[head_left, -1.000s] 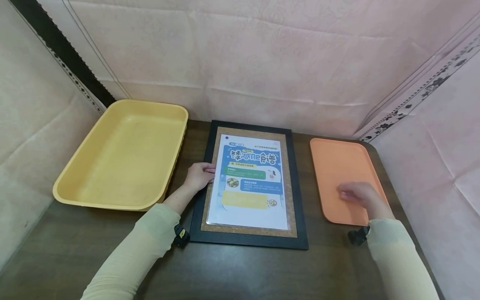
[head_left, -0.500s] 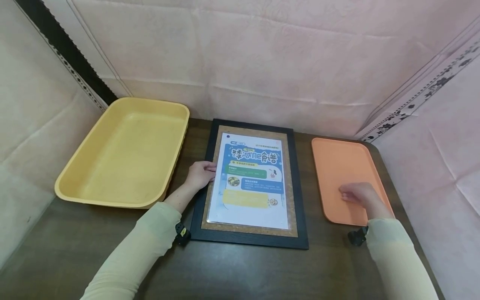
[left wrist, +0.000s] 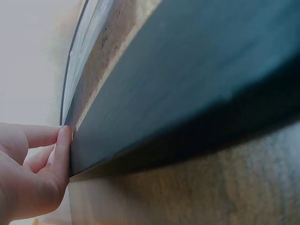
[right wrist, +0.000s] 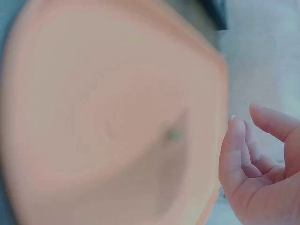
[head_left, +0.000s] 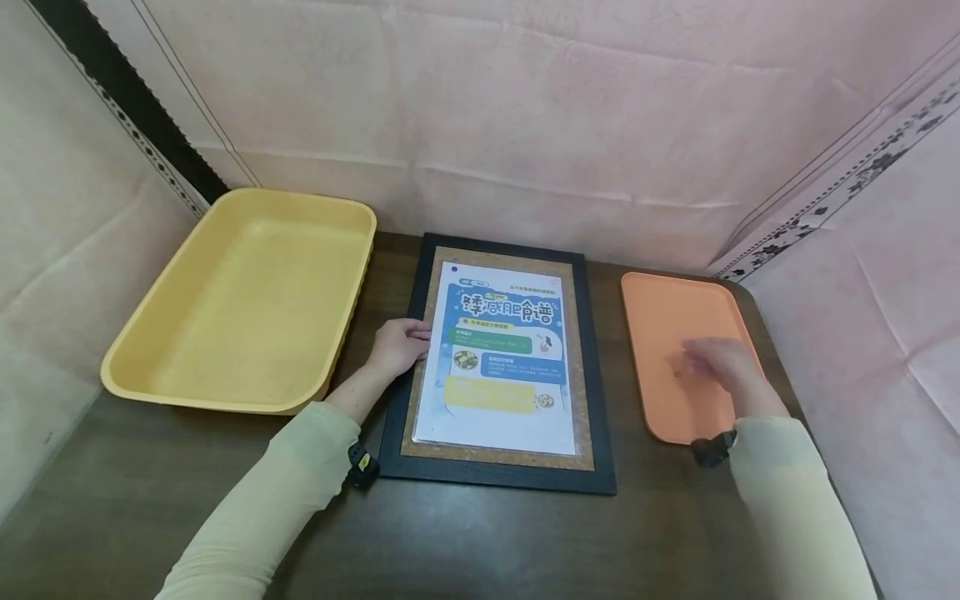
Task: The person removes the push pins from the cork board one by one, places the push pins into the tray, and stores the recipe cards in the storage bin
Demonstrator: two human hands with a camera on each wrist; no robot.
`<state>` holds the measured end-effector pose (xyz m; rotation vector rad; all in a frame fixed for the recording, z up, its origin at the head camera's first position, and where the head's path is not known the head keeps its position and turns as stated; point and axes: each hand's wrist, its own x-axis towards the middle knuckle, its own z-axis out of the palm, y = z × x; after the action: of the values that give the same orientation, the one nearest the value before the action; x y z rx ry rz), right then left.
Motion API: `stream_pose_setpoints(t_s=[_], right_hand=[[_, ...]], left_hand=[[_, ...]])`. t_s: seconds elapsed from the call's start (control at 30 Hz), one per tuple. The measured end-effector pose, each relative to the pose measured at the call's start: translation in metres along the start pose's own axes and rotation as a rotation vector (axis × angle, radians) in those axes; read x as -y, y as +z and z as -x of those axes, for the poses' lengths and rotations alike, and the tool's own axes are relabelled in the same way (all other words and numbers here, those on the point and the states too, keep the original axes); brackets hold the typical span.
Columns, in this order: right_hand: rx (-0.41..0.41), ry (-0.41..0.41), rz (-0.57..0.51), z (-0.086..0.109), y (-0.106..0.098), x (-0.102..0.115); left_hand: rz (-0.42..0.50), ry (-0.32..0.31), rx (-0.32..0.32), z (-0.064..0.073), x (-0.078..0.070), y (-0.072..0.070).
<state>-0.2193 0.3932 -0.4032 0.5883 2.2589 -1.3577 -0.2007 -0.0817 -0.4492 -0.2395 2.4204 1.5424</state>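
A printed sheet in a clear cover (head_left: 495, 358) lies on a black-framed cork board (head_left: 495, 482), with a small purple dot (head_left: 454, 269) in its upper left corner. My left hand (head_left: 397, 346) rests at the board's left side, fingertips right at the sheet's edge. In the left wrist view, the thumb (left wrist: 62, 152) and finger tips come close together beside the frame. Over the orange tray (head_left: 660, 308) hovers my right hand (head_left: 718, 360), thumb and index finger apart with nothing between them. A small blurred green thing (right wrist: 174, 135) lies on the tray.
A large yellow bin (head_left: 247, 308) stands at the back left, close to the board's left side. Pale cloth walls (head_left: 525, 125) enclose the dark wooden table (head_left: 480, 542) at the back and sides.
My right hand has shifted slightly up over the orange tray, and its fingers are blurred now. The left hand stays at the sheet's edge.
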Motion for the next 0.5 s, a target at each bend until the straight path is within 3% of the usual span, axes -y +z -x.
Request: stream_pose_setpoints(t_s=[0.2,0.3,0.5], right_hand=[[0.031,-0.134,0.068,-0.004,0.021,0.037],[0.059,-0.146,0.112,-0.003,0.034,0.055],[0.071,-0.162,0.032,-0.012,0.064,0.086]], left_hand=[[0.003,-0.015,0.003,-0.001,0.000,-0.001],[0.005,-0.022,0.005,-0.002,0.000,-0.001],[0.006,-0.016,0.008,0.000,0.000,-0.001]])
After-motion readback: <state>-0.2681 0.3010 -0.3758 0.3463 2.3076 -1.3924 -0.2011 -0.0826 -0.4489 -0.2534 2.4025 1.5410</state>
